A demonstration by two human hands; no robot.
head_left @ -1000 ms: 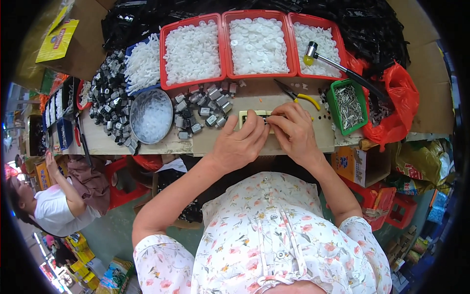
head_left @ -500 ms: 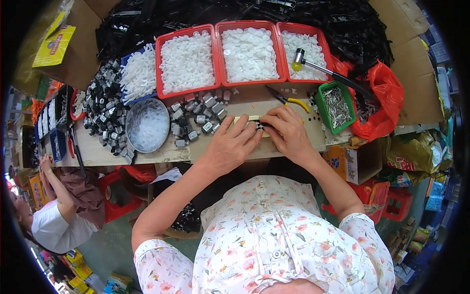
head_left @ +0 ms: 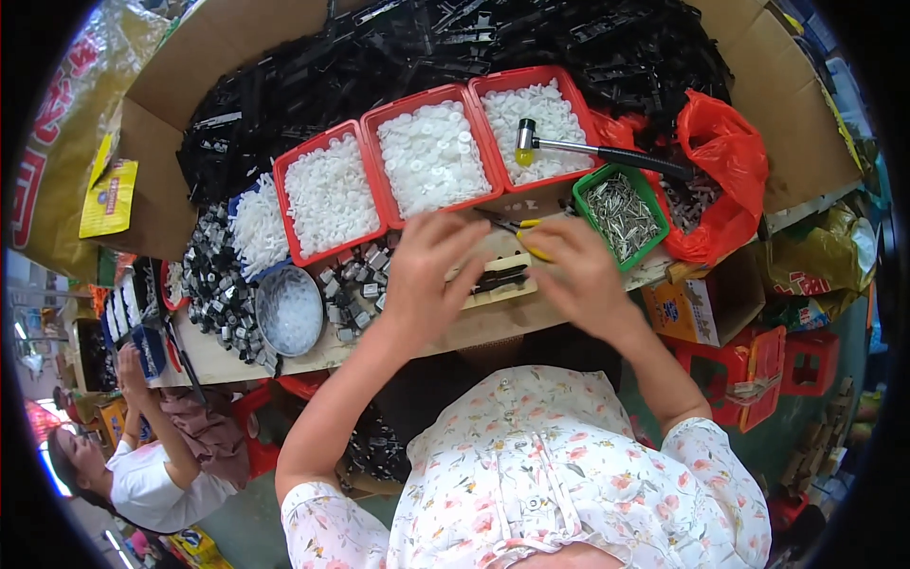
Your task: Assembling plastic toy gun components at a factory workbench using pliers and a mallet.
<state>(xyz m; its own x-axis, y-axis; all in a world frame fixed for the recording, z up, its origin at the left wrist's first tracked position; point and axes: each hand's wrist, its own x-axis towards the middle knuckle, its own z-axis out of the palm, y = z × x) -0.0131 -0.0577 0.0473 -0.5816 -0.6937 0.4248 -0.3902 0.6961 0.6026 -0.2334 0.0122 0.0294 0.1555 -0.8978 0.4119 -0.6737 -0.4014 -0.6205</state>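
A long cream-coloured block [head_left: 500, 292] lies near the table's front edge, with a slim black part [head_left: 502, 276] along its top. Above its left end is my left hand [head_left: 424, 275], smeared by motion, thumb and fingers spread apart with nothing visible between them. My right hand [head_left: 583, 280] is over the block's right end, its fingers blurred. Just behind the block lie pliers with yellow handles [head_left: 533, 248]; the right fingers are close to them, and I cannot tell whether they touch. Small metal-and-black pieces [head_left: 343, 302] are heaped left of my left hand.
Behind stand red trays of white plastic parts [head_left: 431, 156], a hammer [head_left: 607, 152] lying across the right one. At right are a green tray of metal pins [head_left: 621, 213] and a red bag [head_left: 725, 171]. A metal bowl [head_left: 289, 308] stands left. Another person [head_left: 166, 479] sits at far left.
My hands have come apart from their close hold over the block and lifted, uncovering the black part. The whole view has shifted and tilted.
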